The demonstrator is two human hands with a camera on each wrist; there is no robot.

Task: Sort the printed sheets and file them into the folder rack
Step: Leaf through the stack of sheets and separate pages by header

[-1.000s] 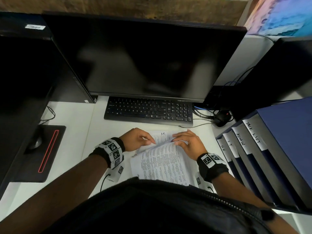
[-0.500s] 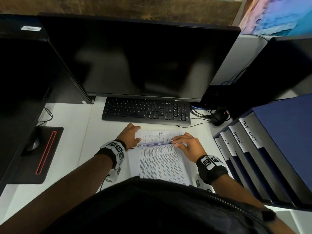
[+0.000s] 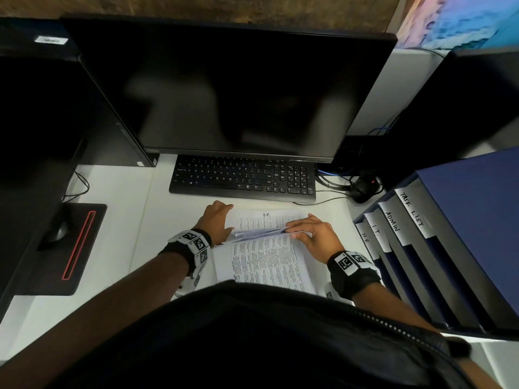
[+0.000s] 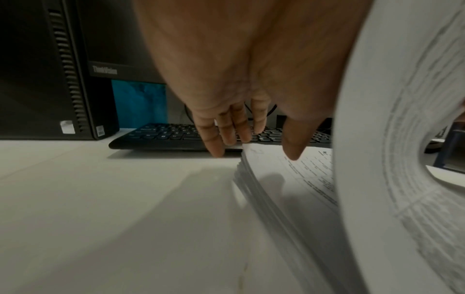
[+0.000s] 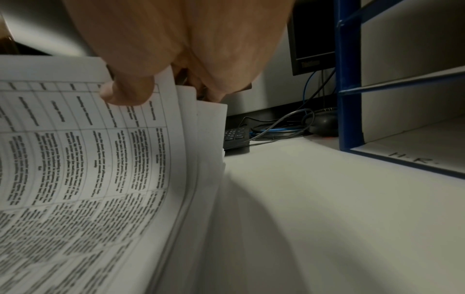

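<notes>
The pile of printed sheets (image 3: 261, 265) lies on the white counter (image 3: 112, 220), near the person and just in front of the keyboard (image 3: 241, 178). The right hand (image 3: 311, 234) pinches a bunch of top sheets and bends them back toward the person. The left hand (image 3: 216, 220) rests with straight fingers at the pile's far left corner and grips nothing. The folder rack (image 3: 421, 248) stands to the right. The bent sheets could slip from the pinch and flop down. Then the I.T. page (image 3: 266, 220) gets hidden again, or pages mix up.

Rack labels (image 3: 411, 213) (handwritten) H.R., I.T., ADMIN, TASK LIST, sheet (image 3: 266, 220) headed I.T.
</notes>
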